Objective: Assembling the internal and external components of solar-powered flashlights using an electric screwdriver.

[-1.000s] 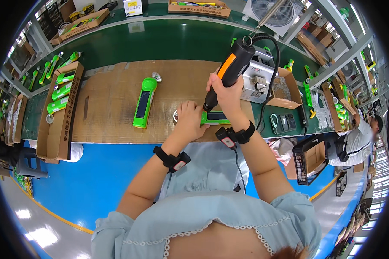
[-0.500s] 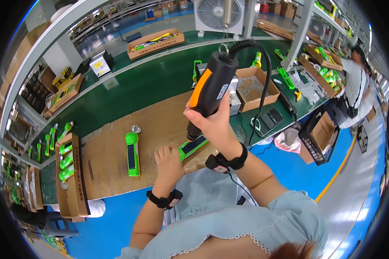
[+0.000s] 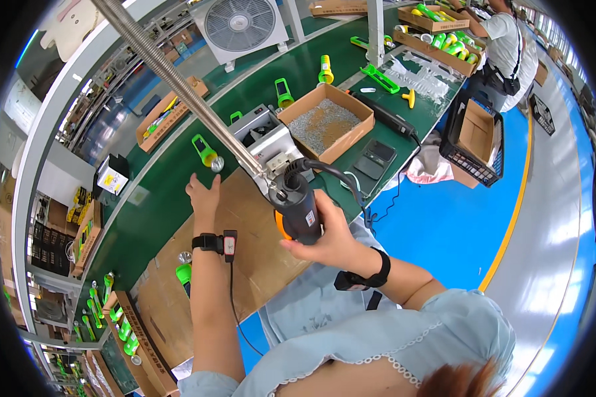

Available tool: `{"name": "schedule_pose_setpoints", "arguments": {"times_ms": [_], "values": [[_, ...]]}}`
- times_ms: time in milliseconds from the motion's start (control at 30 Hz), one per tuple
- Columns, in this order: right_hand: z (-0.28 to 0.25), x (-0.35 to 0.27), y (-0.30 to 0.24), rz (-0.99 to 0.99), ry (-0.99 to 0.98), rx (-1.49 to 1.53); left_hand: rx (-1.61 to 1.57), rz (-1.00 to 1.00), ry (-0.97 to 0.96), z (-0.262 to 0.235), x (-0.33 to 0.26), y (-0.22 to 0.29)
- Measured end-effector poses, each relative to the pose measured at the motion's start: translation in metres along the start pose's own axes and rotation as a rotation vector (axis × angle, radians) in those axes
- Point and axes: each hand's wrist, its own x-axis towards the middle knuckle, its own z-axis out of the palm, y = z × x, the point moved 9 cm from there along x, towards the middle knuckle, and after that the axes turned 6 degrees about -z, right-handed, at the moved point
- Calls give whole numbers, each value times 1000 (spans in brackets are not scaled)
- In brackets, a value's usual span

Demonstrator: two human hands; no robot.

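Observation:
My right hand (image 3: 331,233) is wrapped around a black and orange electric screwdriver (image 3: 302,215), hung from a coiled metal spring. Its lower end is hidden behind its body. My left hand (image 3: 204,196) is stretched over the far edge of the cardboard sheet (image 3: 258,271), fingers apart and nothing in them. Just beyond its fingertips, a green flashlight (image 3: 204,149) with a dark panel and a round silvery head lies on the green bench. Another green flashlight body (image 3: 184,273) lies on the cardboard, partly hidden by my left forearm, with a silvery lamp head (image 3: 185,257) at its end.
A carton of small screws (image 3: 361,126) stands beside a grey metal device (image 3: 271,142). Farther right are a black digital scale (image 3: 376,159) and a green casing (image 3: 380,79). A carton of green flashlights (image 3: 138,331) stands left. A co-worker (image 3: 510,43) sits far right.
My left hand has left the green casing under the screwdriver and reached forward and left. The screwdriver now hangs more upright in my right hand. The view has turned.

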Motion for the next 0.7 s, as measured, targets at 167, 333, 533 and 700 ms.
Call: {"name": "schedule_pose_setpoints", "arguments": {"times_ms": [167,333,533,700], "values": [[-6,5,9,-61,37,-30,250,-30,-160,-47,-90,12],[-16,21,28,74,157,291,769,-325,-16,-131,-185,-66],[-26,69,25,-76,308,209,150,-318,-276,-135,-243,-65],[-23,121,32,-199,401,41,-288,-192,-517,-92,-271,14]]}}
